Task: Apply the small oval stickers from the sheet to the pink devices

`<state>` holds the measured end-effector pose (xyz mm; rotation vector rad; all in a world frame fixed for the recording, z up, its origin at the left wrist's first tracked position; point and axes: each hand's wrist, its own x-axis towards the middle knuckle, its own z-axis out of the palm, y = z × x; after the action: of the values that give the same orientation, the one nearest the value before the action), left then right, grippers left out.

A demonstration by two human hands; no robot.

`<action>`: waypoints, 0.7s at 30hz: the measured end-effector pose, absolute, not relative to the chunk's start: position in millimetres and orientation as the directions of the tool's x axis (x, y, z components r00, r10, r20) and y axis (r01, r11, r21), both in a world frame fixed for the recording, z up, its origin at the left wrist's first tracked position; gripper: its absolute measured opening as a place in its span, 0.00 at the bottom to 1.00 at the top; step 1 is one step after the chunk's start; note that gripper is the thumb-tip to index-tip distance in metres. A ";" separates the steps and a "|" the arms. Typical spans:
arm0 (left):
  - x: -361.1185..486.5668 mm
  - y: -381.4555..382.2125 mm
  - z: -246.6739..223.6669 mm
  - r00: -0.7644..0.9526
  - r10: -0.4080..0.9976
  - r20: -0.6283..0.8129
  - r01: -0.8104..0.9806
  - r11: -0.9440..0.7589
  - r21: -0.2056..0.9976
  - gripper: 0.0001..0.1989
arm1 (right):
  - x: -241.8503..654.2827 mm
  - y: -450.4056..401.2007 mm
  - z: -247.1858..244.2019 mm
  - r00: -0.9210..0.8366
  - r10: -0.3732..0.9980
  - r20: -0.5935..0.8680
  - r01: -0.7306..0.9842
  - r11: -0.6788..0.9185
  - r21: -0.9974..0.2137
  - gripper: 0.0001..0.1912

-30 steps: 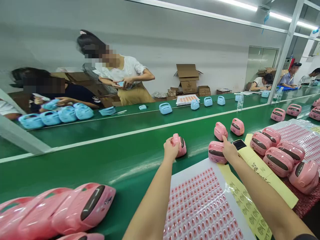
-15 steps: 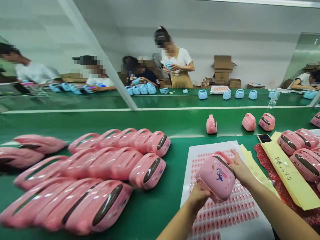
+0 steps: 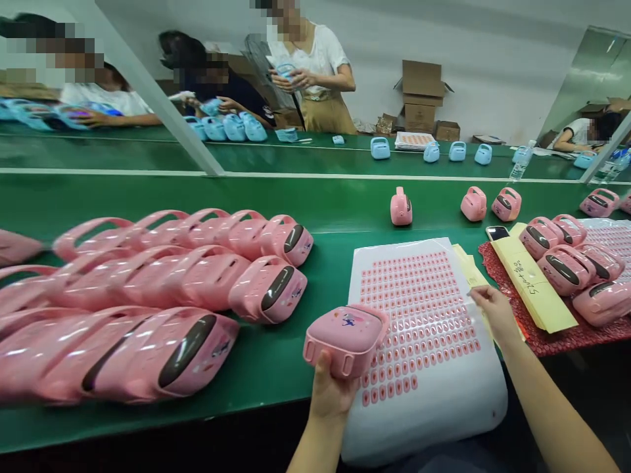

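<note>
The left hand (image 3: pixel 332 391) held a pink case (image 3: pixel 345 332) from below, thumb against its near wall, over the left edge of a white sticker sheet (image 3: pixel 434 414). The case was rounded and tilted, with its dull pink face turned mostly upward. A small blue-toned figure was printed on that face; a glossy handle (image 3: pixel 378 320) lay along the right side, and two small tabs stood on the near wall. The sheet carried rows of red-and-pink ovals; its bare lower end extended past the near edge of the green table (image 3: pixel 276 364). The right hand (image 3: pixel 495 314) was positioned at the sheet's right edge, fingers curled and tips close together; whether they gripped anything could not be told. The left fingers beneath the case were mostly hidden, and the case covered part of the sheet. Details of the printed figure were too small to make out. The rows of cases (image 3: pixel 152 282) at left were cut off by the view's border. Handwriting on the yellow card (image 3: pixel 547 305) was hard to read.
</note>
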<state>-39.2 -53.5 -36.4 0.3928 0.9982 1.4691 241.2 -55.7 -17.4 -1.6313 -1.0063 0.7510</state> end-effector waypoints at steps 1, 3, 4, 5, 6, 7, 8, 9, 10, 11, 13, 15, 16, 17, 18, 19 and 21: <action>-37.5 -51.8 -34.2 -0.196 0.928 -0.316 -0.633 0.126 0.764 0.36 | 252.7 -50.3 -18.4 0.499 0.867 0.010 0.260 -0.139 -0.955 0.19; -35.5 -49.2 -31.2 -0.207 0.928 -0.310 -0.632 0.115 0.766 0.37 | 271.6 -37.9 -20.2 0.558 0.830 0.006 0.296 -0.191 -0.936 0.17; -35.3 -48.4 -30.4 -0.200 0.931 -0.307 -0.636 0.115 0.763 0.38 | 278.1 -31.4 -21.1 0.571 0.821 -0.002 0.316 -0.222 -0.922 0.16; -35.5 -48.1 -30.0 -0.184 0.935 -0.305 -0.640 0.122 0.759 0.38 | 282.4 -25.0 -21.9 0.576 0.817 -0.015 0.336 -0.254 -0.907 0.14; -36.0 -48.1 -30.0 -0.169 0.937 -0.307 -0.642 0.131 0.755 0.39 | 284.7 -19.1 -22.8 0.577 0.816 -0.031 0.355 -0.285 -0.890 0.13; -36.7 -48.5 -30.0 -0.161 0.937 -0.311 -0.645 0.139 0.752 0.39 | 285.3 -13.9 -23.6 0.575 0.817 -0.048 0.373 -0.314 -0.873 0.12; -37.4 -49.0 -30.1 -0.159 0.935 -0.316 -0.646 0.144 0.749 0.40 | 284.7 -9.4 -24.4 0.571 0.818 -0.064 0.391 -0.340 -0.855 0.12; -38.0 -49.7 -30.1 -0.162 0.934 -0.320 -0.647 0.144 0.749 0.40 | 283.5 -5.8 -25.0 0.567 0.820 -0.078 0.408 -0.362 -0.838 0.12; -38.4 -50.3 -30.0 -0.166 0.933 -0.320 -0.647 0.142 0.750 0.40 | 282.1 -3.1 -25.4 0.563 0.822 -0.089 0.426 -0.380 -0.821 0.13; -38.8 -50.9 -29.9 -0.172 0.933 -0.318 -0.646 0.137 0.751 0.39 | 280.9 -1.3 -25.8 0.558 0.824 -0.096 0.444 -0.394 -0.805 0.13; -39.4 -51.5 -30.0 -0.170 0.935 -0.311 -0.647 0.133 0.751 0.38 | 279.6 0.1 -26.3 0.549 0.829 -0.107 0.475 -0.415 -0.776 0.13; -39.9 -51.3 -30.6 -0.156 0.934 -0.321 -0.650 0.148 0.746 0.37 | 280.1 -0.9 -27.1 0.542 0.832 -0.120 0.492 -0.430 -0.757 0.13; -40.1 -50.9 -31.0 -0.151 0.930 -0.335 -0.652 0.161 0.741 0.37 | 280.8 -2.0 -27.6 0.539 0.832 -0.131 0.494 -0.438 -0.751 0.13; -40.1 -50.6 -31.3 -0.151 0.924 -0.351 -0.655 0.172 0.736 0.38 | 281.7 -3.2 -28.3 0.536 0.832 -0.143 0.492 -0.446 -0.748 0.13; -40.0 -50.2 -31.5 -0.153 0.917 -0.367 -0.658 0.182 0.730 0.38 | 282.5 -4.3 -28.9 0.533 0.832 -0.157 0.486 -0.452 -0.748 0.14; -39.8 -49.9 -31.5 -0.156 0.911 -0.381 -0.662 0.189 0.725 0.39 | 283.2 -5.3 -29.6 0.528 0.832 -0.170 0.480 -0.457 -0.749 0.14; -39.9 -49.4 -32.0 -0.157 0.904 -0.398 -0.673 0.197 0.713 0.40 | 284.0 -6.0 -30.9 0.519 0.835 -0.185 0.470 -0.459 -0.754 0.14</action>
<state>-39.9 -49.4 -32.0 0.2995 1.0075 1.4162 284.0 -6.0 -30.9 -2.1142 -1.0576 0.7293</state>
